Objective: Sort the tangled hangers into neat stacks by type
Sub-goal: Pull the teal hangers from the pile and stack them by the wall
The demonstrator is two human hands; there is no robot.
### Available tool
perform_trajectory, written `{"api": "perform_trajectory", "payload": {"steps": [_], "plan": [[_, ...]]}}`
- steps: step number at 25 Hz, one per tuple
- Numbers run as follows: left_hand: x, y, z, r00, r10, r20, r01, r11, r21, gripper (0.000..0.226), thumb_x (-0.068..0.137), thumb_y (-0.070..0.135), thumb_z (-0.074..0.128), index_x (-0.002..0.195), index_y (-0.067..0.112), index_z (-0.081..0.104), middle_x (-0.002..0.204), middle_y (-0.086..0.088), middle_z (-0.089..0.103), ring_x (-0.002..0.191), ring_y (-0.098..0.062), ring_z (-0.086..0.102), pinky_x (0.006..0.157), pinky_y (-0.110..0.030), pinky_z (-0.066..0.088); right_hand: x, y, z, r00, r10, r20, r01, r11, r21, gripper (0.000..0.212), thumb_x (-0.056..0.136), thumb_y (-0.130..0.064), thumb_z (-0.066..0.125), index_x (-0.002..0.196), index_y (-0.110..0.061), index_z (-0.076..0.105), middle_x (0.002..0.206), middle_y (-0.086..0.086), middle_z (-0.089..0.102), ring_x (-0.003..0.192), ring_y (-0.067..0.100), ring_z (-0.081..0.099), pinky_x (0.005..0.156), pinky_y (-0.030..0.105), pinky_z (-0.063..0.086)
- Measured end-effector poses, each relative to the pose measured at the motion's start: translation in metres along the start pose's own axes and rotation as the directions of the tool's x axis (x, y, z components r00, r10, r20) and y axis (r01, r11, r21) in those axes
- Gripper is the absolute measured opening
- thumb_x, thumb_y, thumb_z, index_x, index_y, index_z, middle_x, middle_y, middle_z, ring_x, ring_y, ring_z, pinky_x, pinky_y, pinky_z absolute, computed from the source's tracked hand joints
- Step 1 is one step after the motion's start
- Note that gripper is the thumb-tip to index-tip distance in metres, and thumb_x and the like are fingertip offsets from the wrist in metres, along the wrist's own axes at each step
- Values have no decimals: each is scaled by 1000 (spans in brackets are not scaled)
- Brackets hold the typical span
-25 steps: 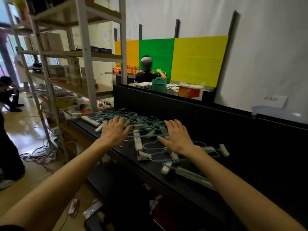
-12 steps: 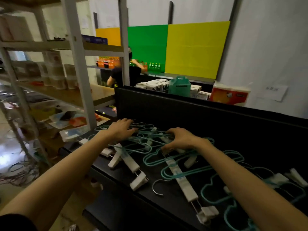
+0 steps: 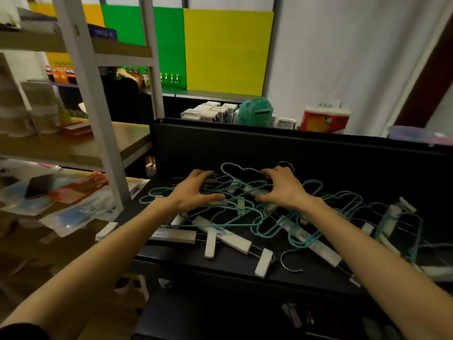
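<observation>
A tangle of teal wire hangers (image 3: 245, 168) and white clip hangers (image 3: 232, 239) lies across the black table (image 3: 220, 268). My left hand (image 3: 193, 192) is on the left part of the pile, fingers curled down into the teal wires and thumb out to the right. My right hand (image 3: 282, 190) is on the middle of the pile, its fingers bent around the wires too. More teal and white hangers (image 3: 392, 217) spread out to the right. A bare metal hook (image 3: 286, 263) sticks out near the front edge.
A black upright panel (image 3: 269, 148) closes the table's far side. Behind it stand small boxes, a teal container (image 3: 255, 111) and a red and white package (image 3: 323, 119). A white metal shelf rack (image 3: 95, 133) with bags and packets stands close on the left.
The view has come closer and tilted down onto the table. Both hands went from lying flat on the pile to clawing into it with curled fingers.
</observation>
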State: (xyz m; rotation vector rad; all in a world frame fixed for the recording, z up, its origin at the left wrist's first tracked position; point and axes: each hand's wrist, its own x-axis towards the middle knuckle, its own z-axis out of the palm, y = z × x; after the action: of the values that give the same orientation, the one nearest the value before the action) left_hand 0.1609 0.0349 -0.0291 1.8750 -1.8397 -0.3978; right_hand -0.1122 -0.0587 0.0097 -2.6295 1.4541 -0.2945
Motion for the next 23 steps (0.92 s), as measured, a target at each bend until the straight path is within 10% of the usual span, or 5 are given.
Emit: {"api": "perform_trajectory", "payload": {"steps": [8, 12, 23], "plan": [[10, 13, -28, 896, 146, -419, -230, 960, -158, 38, 98, 1, 49, 127, 16, 69, 115, -3, 64, 92, -12, 64, 75, -15, 50, -16, -9, -12, 984, 33, -172, -46, 996, -70, 98, 74, -62, 75, 152, -18, 37, 140, 7, 46, 135, 29, 35, 102, 43, 44], [20, 27, -34, 917, 95, -387, -213, 937, -276, 37, 102, 3, 44, 120, 19, 72, 101, -1, 68, 58, -9, 54, 54, -21, 45, -17, 2, -20, 982, 50, -183, -70, 993, -100, 96, 75, -59, 76, 152, -18, 37, 139, 8, 47, 135, 29, 35, 100, 44, 45], [17, 48, -41, 969, -135, -209, -56, 700, -712, 28, 100, 16, 45, 104, 12, 73, 70, 0, 48, 45, -9, 34, 41, -23, 24, -26, 7, -23, 979, -15, -203, 8, 999, -35, 94, 75, -60, 75, 151, -18, 38, 138, 7, 49, 133, 28, 38, 99, 44, 48]]}}
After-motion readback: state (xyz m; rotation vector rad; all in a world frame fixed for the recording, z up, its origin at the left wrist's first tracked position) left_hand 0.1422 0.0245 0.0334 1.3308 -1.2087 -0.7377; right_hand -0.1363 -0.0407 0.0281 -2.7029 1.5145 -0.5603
